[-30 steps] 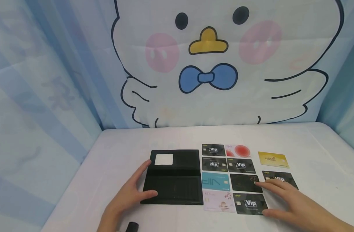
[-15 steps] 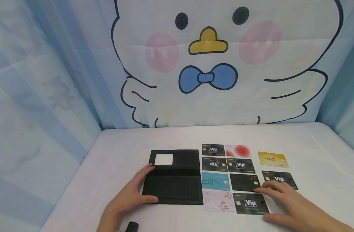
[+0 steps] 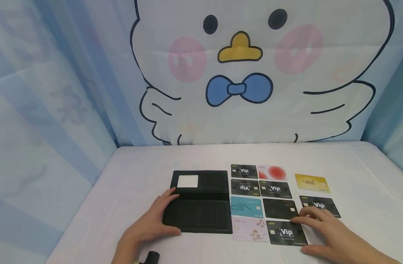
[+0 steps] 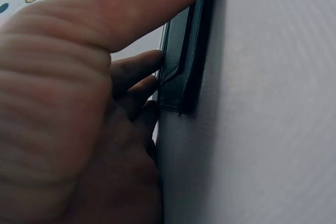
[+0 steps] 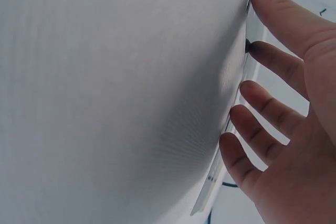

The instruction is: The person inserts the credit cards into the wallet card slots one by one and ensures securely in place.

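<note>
An opened black wallet (image 3: 201, 216) lies flat on the table, a white patch (image 3: 187, 181) in its upper half. My left hand (image 3: 148, 222) rests at its left edge, thumb by the lower left corner and fingers higher up. In the left wrist view, the fingertips (image 4: 152, 59) meet the wallet's edge (image 4: 181, 77). Right of the wallet, several cards lie in two columns. At the near right one, a black Vip card (image 3: 285, 233), my right hand (image 3: 333, 234) has its index finger at the upper right corner and thumb by the lower right corner. Its fingers are loosely spread.
A blue card (image 3: 245, 207), pink card (image 3: 250, 229), dark card (image 3: 278, 208) and red-patterned card (image 3: 272, 172) lie in the columns. Farther right are a gold card (image 3: 311, 182) and another black Vip card (image 3: 320, 205), partly behind my right hand. A patterned curtain (image 3: 244, 121) backs the table.
My left fingers have slid down along the wallet's left edge, and the thumb has shifted down to its corner. My right index finger has moved from the dark card toward the near Vip card.
</note>
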The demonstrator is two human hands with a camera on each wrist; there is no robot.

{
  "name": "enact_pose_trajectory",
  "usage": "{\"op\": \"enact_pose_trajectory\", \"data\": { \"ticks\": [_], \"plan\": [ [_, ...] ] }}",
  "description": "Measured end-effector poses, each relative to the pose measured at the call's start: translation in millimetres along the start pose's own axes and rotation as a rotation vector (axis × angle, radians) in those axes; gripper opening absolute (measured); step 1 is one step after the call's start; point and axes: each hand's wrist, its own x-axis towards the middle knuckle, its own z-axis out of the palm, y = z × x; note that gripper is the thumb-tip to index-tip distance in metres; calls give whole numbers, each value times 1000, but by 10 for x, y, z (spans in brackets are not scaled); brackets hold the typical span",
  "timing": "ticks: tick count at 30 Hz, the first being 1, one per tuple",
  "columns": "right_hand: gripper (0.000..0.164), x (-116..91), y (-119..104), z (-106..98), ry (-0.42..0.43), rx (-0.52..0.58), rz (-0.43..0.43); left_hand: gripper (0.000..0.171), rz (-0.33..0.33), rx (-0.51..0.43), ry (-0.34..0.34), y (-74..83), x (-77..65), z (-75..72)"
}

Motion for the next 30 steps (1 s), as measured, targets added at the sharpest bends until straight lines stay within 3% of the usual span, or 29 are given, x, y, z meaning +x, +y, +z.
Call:
{"op": "enact_pose_trajectory", "data": {
  "ticks": [10,20,30],
  "plan": [
    [56,24,-2,23,15,26,3,97,-20,-14,-15,25,-8,-3],
    [52,1,18,29,102,3,-104,97,-17,-1,-17,7,1,-6],
    [48,57,-5,-9,33,79,-65,96,-9,10,-12,8,-2,-3]
  ]
}}
